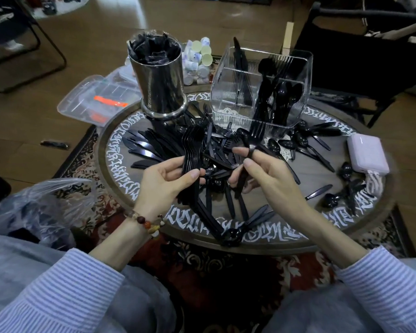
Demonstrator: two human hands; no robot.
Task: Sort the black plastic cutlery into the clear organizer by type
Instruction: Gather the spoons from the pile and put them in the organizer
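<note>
1. The left hand [163, 181] has its fingers curled round a stack of forks [192, 150], tines up, above the middle of the round surface [310, 169].
2. The right hand [262, 171] pinches one fork [255, 138] between thumb and fingers, tines up, just beside the stack.
3. The organizer [235, 92] stands at the far side; spoons and forks stand in its right compartments, knives at the back left.
4. Loose cutlery [149, 145] lies scattered under and around both hands.
5. A steel canister [161, 80] stands left of the organizer.
6. A lilac box [368, 155] lies at the right.
</note>
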